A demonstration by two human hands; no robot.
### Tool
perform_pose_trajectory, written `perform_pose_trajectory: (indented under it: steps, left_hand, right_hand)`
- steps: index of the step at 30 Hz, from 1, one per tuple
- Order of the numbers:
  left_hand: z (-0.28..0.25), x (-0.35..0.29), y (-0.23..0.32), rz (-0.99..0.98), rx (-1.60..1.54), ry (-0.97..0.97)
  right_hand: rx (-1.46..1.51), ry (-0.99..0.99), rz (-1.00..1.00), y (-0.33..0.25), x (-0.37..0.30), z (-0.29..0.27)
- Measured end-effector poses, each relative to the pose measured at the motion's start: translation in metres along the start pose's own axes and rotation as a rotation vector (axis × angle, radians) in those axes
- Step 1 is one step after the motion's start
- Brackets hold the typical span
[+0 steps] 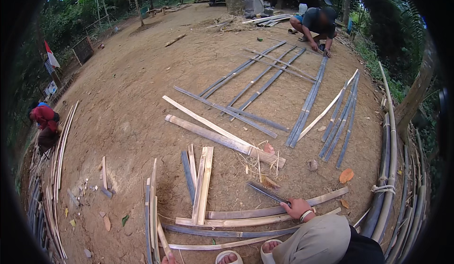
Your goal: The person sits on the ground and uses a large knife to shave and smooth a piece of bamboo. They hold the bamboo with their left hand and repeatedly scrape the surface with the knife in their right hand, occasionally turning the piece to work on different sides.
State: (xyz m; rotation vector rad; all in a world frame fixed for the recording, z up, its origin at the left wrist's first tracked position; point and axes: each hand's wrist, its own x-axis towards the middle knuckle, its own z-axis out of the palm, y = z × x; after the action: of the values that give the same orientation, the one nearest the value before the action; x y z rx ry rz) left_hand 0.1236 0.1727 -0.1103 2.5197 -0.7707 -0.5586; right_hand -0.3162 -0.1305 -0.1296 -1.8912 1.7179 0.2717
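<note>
My right hand (299,209) is closed round the handle of a machete (266,192). Its dark blade points up and to the left, over split bamboo slats (250,213) lying crosswise before my feet. At the lower edge, only the fingers of my left hand (169,259) show, closed on the near end of a narrow bamboo strip (162,239). Beside that hand, several long bamboo strips (153,212) stand out lengthwise on the ground. Two pale slats (202,183) rest with their near ends on the crosswise pieces.
Ahead, dark bamboo slats form a lattice (265,77) on the dirt, where a co-worker (318,25) squats. Another person (45,122) sits at the far left beside long strips (64,155). Bamboo poles (388,169) lie along the right. A wide slat (222,138) crosses the middle.
</note>
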Motion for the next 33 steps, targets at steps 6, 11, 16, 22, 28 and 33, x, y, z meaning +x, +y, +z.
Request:
perform_pose_trajectory:
  steps: [6,11,16,22,28,33]
  left_hand:
    - [-0.091,-0.031,0.034,-0.106,-0.111,0.037]
    - [-0.138,-0.045,0.073,-0.167,-0.342,-0.087]
    - [-0.093,-0.011,0.101,-0.089,-0.867,-0.494]
    - [0.006,0.008,0.160,-0.143,-0.807,-0.775]
    - [0.041,-0.008,0.162,-0.295,-0.829,-0.917]
    - [0.023,-0.011,0.179,-0.374,-0.804,-1.076]
  right_hand:
    - [0.005,0.033,-0.015,0.004,-0.001,0.001]
    - [0.007,0.084,-0.031,0.010,0.002,0.006]
    - [0.074,0.078,-0.091,0.014,0.013,0.009]
    - [0.306,0.045,-0.151,0.019,0.012,0.023]
    - [0.385,0.117,-0.333,-0.032,-0.032,0.003]
    - [0.224,-0.020,-0.637,-0.073,-0.047,0.002]
